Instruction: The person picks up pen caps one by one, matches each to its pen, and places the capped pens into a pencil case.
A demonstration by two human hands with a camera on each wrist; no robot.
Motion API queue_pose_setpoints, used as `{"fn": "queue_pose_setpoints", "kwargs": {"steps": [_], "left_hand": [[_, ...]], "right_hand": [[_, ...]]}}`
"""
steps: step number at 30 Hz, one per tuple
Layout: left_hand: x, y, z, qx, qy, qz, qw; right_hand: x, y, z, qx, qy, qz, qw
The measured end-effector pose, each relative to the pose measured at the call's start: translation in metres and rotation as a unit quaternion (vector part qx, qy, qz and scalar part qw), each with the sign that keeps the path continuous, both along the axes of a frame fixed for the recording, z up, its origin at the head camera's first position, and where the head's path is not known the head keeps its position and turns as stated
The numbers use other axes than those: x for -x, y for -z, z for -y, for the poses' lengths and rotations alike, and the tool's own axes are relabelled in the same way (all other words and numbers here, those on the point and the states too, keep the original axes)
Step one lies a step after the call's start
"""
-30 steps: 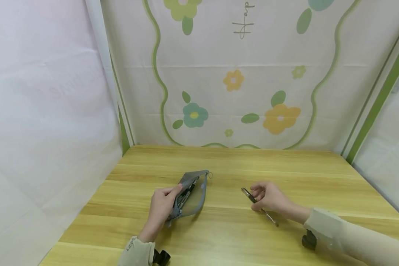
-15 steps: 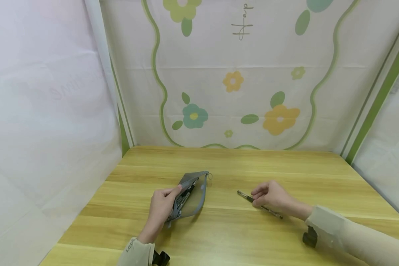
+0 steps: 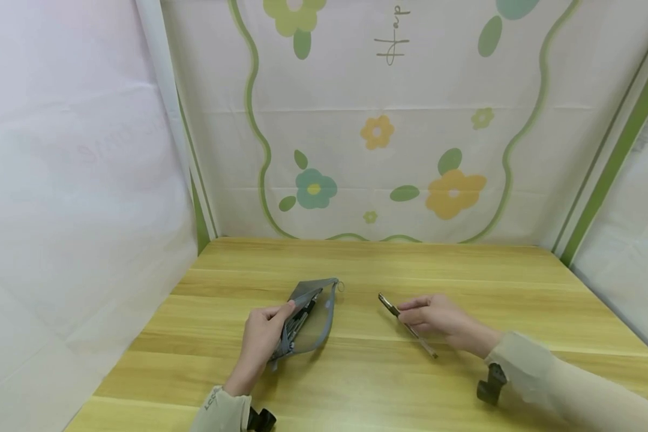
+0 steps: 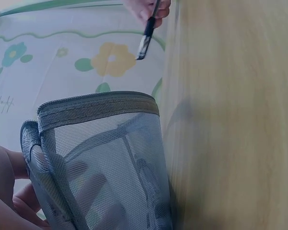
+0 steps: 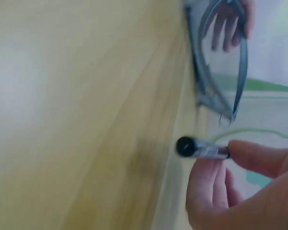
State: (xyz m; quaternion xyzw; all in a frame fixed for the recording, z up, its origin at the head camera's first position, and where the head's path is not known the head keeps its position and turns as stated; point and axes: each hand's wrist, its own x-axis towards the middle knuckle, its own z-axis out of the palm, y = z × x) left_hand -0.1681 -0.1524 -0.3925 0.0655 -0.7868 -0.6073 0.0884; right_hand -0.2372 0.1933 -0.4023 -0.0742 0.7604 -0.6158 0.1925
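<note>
My left hand [image 3: 263, 337] grips the near side of a grey mesh zip pouch [image 3: 330, 318], thumb on its edge. The pouch mouth gapes open toward the right, and several dark pens [image 3: 304, 317] show inside. In the left wrist view the see-through mesh [image 4: 103, 158] fills the lower middle, with fingers visible behind it. To the right of the pouch, my right hand [image 3: 440, 319] pinches a pen [image 3: 387, 303] between thumb and fingers. The pen slants, its dark end pointing up and left toward the pouch. Its round black end [image 5: 186, 146] faces the right wrist camera.
Both hands are over a light wood-grain table [image 3: 351, 390]. A white sheet [image 3: 340, 138] with printed flowers hangs behind the table's far edge, and white sheets [image 3: 86, 180] flank it left and right. A small metal ring [image 3: 341, 287] dangles from the pouch's far corner.
The right hand has shifted slightly left with the pen, and the pen has turned in its fingers, its dark end now nearer the pouch. The left hand and pouch stay put.
</note>
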Motion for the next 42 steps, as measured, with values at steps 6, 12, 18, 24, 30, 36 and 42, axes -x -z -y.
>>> {"fn": "queue_pose_setpoints", "kwargs": {"steps": [6,12,18,24,30,36,42], "left_hand": [[0.001,0.000,0.001,0.004,0.001,-0.004,1.0000],[0.001,0.001,0.002,0.009,-0.005,-0.005,0.9999],[0.000,0.003,-0.001,0.013,-0.008,-0.012,0.9998],[0.001,0.004,-0.006,0.012,-0.002,-0.015,0.9998],[0.004,0.003,-0.006,0.022,-0.005,-0.018,0.9996],[0.005,0.003,-0.004,0.031,-0.013,-0.017,0.9993],[0.002,0.005,-0.003,0.024,0.012,-0.015,0.9995]], "right_hand": [[-0.008,-0.007,0.039,0.085,0.023,0.055,0.995],[-0.015,-0.010,0.094,0.151,0.040,0.095,0.983],[-0.021,-0.009,0.139,0.206,0.040,0.120,0.970],[-0.018,-0.008,0.164,0.204,0.080,0.115,0.969],[-0.006,-0.009,0.180,0.256,0.071,0.112,0.958],[-0.007,-0.011,0.167,0.249,0.034,0.097,0.963],[-0.009,-0.014,0.123,0.232,0.002,0.064,0.971]]}}
